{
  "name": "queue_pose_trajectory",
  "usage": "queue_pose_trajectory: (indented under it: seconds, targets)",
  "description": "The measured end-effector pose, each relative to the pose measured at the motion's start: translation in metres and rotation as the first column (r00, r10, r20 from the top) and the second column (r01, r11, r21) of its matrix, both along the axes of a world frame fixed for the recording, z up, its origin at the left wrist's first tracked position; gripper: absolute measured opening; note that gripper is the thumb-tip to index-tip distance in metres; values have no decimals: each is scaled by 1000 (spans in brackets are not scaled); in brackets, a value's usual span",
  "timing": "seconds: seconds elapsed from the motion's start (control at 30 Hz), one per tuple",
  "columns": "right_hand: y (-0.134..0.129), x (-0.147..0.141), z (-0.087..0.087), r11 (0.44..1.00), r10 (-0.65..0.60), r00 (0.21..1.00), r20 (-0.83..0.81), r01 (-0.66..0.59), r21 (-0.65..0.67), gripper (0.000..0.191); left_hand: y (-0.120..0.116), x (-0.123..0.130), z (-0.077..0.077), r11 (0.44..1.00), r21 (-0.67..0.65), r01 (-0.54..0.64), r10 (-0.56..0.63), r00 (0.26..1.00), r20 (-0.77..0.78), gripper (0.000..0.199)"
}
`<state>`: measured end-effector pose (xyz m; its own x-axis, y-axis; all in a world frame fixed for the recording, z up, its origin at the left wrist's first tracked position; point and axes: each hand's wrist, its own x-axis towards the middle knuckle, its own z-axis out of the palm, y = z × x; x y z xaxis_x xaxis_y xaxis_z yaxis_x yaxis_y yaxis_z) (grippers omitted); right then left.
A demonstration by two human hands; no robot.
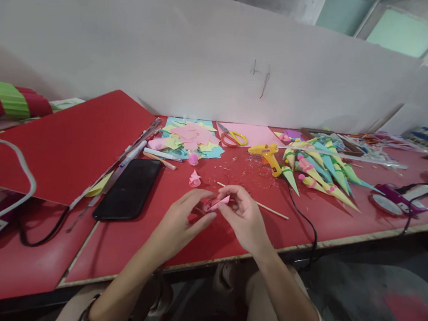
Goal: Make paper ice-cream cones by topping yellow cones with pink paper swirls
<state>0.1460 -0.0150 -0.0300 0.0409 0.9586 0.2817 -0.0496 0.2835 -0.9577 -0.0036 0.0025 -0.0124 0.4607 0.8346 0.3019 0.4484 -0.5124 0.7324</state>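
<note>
Near the front edge of the red table, my right hand pinches a small folded pink paper piece between thumb and fingers. My left hand curves around its left side, thumb and fingers apart; whether it touches the paper is unclear. Just beyond the hands stands a small pink paper shape, with a pink pompom behind it. A thin wooden stick lies partly behind my right hand. The yellow glue gun rests farther back on the right.
A black phone lies left of my hands. Scissors and cut paper pieces are at the back. Decorated paper cones are piled at the right. A black cable hangs over the front edge. A large red sheet covers the left.
</note>
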Motion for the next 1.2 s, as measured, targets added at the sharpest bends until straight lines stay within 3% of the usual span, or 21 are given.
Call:
queue_pose_trajectory:
  seconds: [0.17,0.4,0.5,0.63,0.73,0.87,1.0,1.2]
  targets:
    - [-5,0,2,996,66,998,3,-66,60,23,-2,1,0,989,-148,2,14,994,104,29]
    - [-6,0,0,990,83,996,24,-85,117,28,0,3,0,913,-372,166,-87,972,219,20]
    - [-5,-2,-1,988,1,999,47,-9,157,29,1,3,0,901,-407,147,-31,960,279,20]
    - [-6,-2,0,943,-228,956,185,170,286,21,2,3,-3,880,-466,87,116,913,390,25]
    - [-9,0,3,934,-254,902,349,135,331,9,3,3,-5,864,-500,64,185,882,434,33]
    - [-11,0,5,946,-235,866,441,100,308,8,2,3,-5,849,-522,79,180,886,428,36]
    - [-10,1,4,957,-217,885,413,110,267,9,2,0,-3,841,-531,104,151,897,416,38]
    - [-6,7,2,980,-114,970,216,75,182,8,5,-11,2,834,-513,202,84,873,481,36]
